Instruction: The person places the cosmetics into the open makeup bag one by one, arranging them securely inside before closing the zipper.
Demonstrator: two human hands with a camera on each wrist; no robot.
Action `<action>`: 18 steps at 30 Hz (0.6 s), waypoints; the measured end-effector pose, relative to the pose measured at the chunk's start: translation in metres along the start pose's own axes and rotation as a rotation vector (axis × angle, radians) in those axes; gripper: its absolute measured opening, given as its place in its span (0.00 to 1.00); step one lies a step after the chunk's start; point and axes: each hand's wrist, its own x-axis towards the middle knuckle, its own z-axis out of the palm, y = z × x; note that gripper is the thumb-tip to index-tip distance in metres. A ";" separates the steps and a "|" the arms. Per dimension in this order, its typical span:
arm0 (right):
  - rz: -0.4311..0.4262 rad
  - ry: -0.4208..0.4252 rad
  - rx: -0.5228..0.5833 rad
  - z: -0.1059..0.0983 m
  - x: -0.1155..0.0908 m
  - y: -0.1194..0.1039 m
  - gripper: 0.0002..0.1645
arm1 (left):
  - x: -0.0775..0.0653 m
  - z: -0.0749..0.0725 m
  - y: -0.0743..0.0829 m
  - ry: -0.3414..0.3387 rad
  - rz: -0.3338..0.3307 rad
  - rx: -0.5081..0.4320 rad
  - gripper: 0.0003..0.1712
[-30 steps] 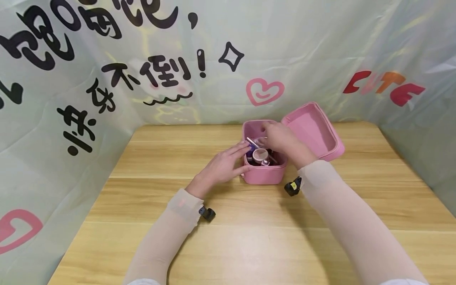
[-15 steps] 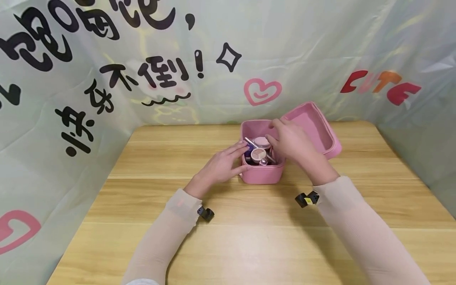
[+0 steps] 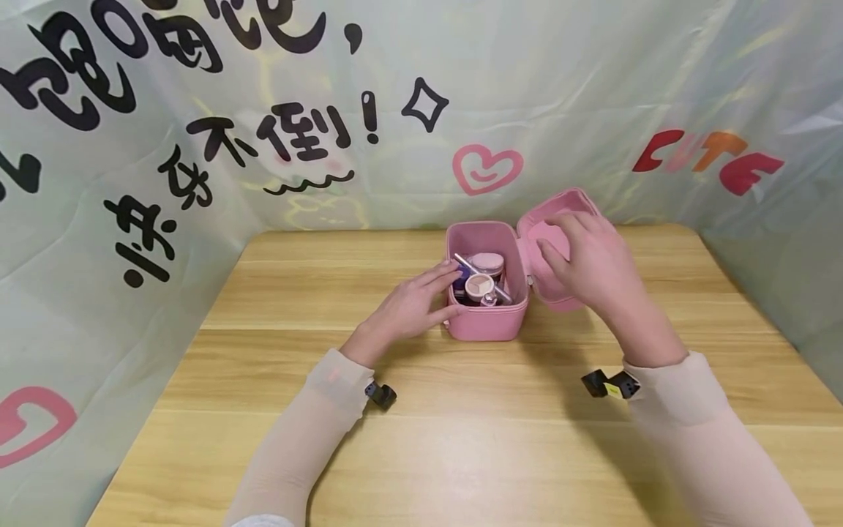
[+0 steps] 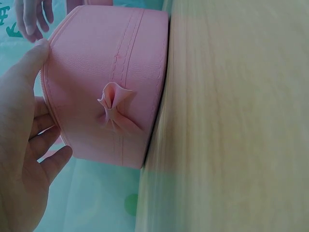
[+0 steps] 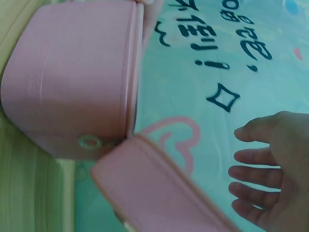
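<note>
A pink cosmetic case (image 3: 487,326) stands unzipped on the table, its lid (image 3: 548,282) swung out to the right. Cosmetics fill it: a round concealer palette (image 3: 479,284), a pink-topped round container (image 3: 487,262), a slim silvery stick (image 3: 464,261) and a dark blue item (image 3: 462,277). My left hand (image 3: 413,301) rests on the case's left rim with fingers extended. In the left wrist view, a bow (image 4: 113,108) decorates the case's side. My right hand (image 3: 596,263) hovers over the lid, fingers apart; the right wrist view shows nothing held and a gap to the lid.
The case sits toward the back of the wooden table (image 3: 448,439). Behind and along the sides hangs a pale printed curtain (image 3: 566,88) with lettering and hearts. A small black camera (image 3: 380,395) is strapped at each wrist.
My right hand has lifted out of the case and moved right, over the lid. The lid has tipped further outward. My left hand has stayed on the rim.
</note>
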 end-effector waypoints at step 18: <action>0.095 0.167 0.138 -0.007 -0.039 0.051 0.28 | 0.001 0.001 0.001 -0.012 -0.016 -0.004 0.41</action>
